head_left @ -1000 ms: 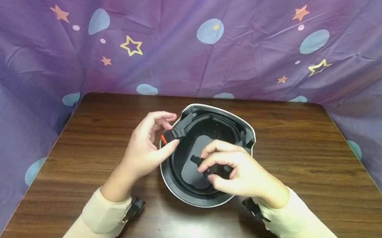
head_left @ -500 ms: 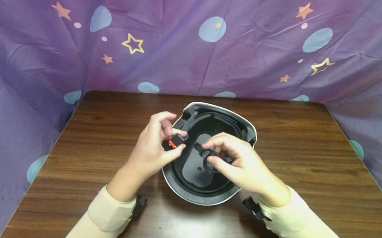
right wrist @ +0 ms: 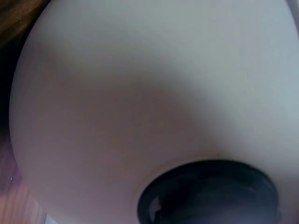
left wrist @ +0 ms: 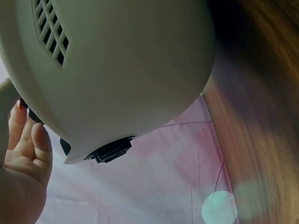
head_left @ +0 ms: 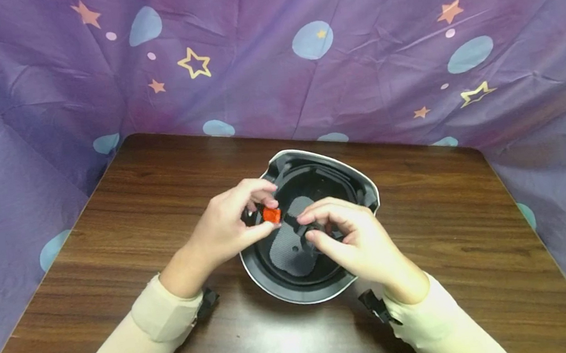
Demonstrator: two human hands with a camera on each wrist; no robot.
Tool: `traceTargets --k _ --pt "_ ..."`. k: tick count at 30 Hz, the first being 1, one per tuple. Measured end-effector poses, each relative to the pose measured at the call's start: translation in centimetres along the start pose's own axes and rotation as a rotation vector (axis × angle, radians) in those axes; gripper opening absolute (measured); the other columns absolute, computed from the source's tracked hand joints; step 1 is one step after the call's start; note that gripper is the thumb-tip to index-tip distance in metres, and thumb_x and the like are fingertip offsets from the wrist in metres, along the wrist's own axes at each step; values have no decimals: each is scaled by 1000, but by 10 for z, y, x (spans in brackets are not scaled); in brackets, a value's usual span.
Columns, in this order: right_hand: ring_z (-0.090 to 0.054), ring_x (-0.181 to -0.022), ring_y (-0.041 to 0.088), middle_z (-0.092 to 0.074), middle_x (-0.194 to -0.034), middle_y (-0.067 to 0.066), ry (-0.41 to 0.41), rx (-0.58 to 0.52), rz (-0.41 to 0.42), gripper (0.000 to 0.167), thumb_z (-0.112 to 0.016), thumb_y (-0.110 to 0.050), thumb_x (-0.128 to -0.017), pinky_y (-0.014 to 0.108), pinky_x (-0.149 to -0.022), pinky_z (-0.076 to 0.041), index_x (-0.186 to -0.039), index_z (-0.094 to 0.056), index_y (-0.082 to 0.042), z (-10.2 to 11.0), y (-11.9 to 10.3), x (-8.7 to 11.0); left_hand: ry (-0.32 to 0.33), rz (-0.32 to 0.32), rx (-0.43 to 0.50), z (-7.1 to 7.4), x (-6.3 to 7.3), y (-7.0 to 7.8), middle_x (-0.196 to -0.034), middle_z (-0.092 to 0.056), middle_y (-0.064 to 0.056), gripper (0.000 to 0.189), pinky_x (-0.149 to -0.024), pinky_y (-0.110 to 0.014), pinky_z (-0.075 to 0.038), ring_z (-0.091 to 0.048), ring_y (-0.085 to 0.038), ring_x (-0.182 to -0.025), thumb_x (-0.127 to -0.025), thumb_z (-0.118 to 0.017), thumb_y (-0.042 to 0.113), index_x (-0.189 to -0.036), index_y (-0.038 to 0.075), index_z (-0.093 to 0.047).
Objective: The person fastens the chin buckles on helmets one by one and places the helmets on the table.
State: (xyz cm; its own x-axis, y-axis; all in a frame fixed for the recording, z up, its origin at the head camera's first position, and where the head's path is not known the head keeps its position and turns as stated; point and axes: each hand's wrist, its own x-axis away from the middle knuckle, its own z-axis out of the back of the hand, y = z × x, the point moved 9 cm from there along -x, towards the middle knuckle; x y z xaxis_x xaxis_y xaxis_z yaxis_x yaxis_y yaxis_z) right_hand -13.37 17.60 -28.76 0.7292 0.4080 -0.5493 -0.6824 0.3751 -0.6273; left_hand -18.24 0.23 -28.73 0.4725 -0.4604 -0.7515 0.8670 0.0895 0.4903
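Observation:
A white-shelled helmet (head_left: 269,277) lies upside down on the table, its black lining and grey textured pad facing up. Over its left side my left hand (head_left: 225,224) pinches an orange-red buckle piece (head_left: 271,215) between thumb and fingers. My right hand (head_left: 355,238), above the middle of the opening, pinches a black strap clip (head_left: 292,222), mostly covered by the fingers. The two pieces are close together but apart. In the left wrist view the outer shell (left wrist: 135,70) fills much of the picture, with fingers (left wrist: 42,142) at its rim. The right wrist view shows only shell (right wrist: 121,102).
The helmet stands on a brown wood-grain table (head_left: 147,180). Behind it hangs a purple cloth (head_left: 246,41) with stars and blue spots. A vent grille (left wrist: 51,32) and a black fitting (left wrist: 111,149) sit on the shell; a dark oval part (right wrist: 210,193) shows on the other side.
My left hand has moved right and slightly down from the helmet's left rim, bringing the orange-red buckle piece inward and turning it face up. The right hand has risen slightly with the black clip.

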Motion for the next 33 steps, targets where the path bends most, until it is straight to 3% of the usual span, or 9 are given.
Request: traceTargets --k 3,10,18,26,33 --pt "-65 -87 15 -76 -110 2 -3 -22 -11 30 -80 8 -87 28 -68 -51 -111 -79 -9 1 0 0 -34 -47 -22 -3 0 3 -100 -78 -7 49 -77 -36 -60 -74 -19 -93 -75 -91 -6 -118 -1 -69" --pt "-67 -97 18 -75 -110 3 -14 -123 -63 29 -77 11 -89 25 -77 -55 -111 -80 -7 0 4 0 -54 -120 -52 -6 2 7 -106 -77 -8 39 -97 -35 -57 -74 -22 -99 -77 -90 -4 -113 1 -75" --pt "-70 -98 18 -75 -112 7 -28 -209 -152 26 -72 11 -94 26 -83 -58 -114 -79 -3 -2 11 3 -70 -180 2 -10 3 15 -105 -78 -6 36 -95 -33 -58 -74 -21 -99 -76 -90 -4 -110 2 -77" --pt "-71 -110 21 -77 -115 4 -34 -108 -63 31 -76 12 -91 28 -94 -56 -116 -81 -6 0 5 1 -78 -174 19 -13 4 15 -105 -78 -5 35 -93 -33 -58 -74 -20 -98 -76 -89 -4 -109 2 -77" --pt "-71 -111 21 -77 -115 5 -25 -111 -61 32 -77 14 -90 28 -95 -56 -116 -82 -5 1 5 1 -65 -174 18 -14 4 17 -106 -78 -7 35 -96 -34 -57 -74 -21 -100 -76 -88 -4 -109 1 -76"
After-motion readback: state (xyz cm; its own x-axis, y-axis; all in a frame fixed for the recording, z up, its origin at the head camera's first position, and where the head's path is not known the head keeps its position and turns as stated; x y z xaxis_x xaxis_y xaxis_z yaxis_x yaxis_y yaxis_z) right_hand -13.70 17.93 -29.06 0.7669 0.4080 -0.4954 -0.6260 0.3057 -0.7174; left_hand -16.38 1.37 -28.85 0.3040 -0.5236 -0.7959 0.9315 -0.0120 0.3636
